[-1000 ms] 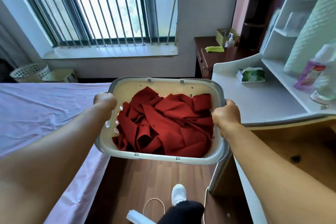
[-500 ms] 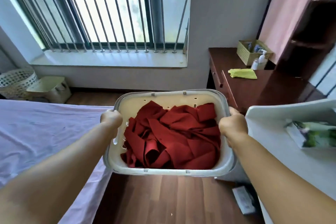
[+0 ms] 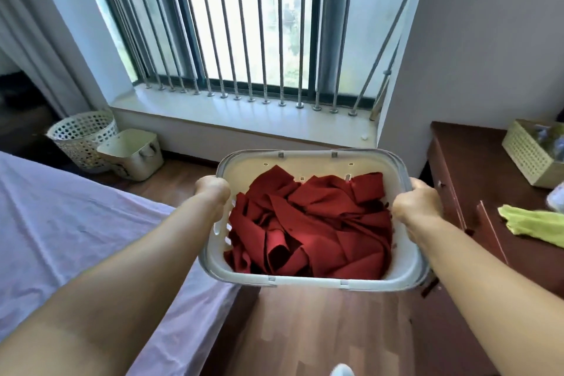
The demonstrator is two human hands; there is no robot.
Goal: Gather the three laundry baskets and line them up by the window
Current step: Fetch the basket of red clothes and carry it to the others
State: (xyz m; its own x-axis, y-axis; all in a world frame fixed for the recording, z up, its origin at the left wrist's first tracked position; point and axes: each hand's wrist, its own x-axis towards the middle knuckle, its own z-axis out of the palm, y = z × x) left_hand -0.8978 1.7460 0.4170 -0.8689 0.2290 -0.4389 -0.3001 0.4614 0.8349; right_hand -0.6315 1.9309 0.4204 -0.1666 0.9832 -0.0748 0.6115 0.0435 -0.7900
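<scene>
Carrying a white rectangular plastic laundry basket [image 3: 311,276] full of crumpled red cloth [image 3: 308,223], person holds it mid-air above the wood floor [image 3: 320,330], between the lilac-sheeted bed [image 3: 76,223] and the dark brown wooden dresser [image 3: 488,192]. Left hand [image 3: 212,194] closed over basket's left rim, right hand [image 3: 416,203] closed over right rim; both wrap it firmly. Round white lattice basket [image 3: 81,139] and cream tub w/ side handles [image 3: 131,152] already sit touching below the barred window [image 3: 244,24], far left. Risks, judged: basket's right edge is v. near dresser, could clip it; setting down too far right leaves a gap in the row.
</scene>
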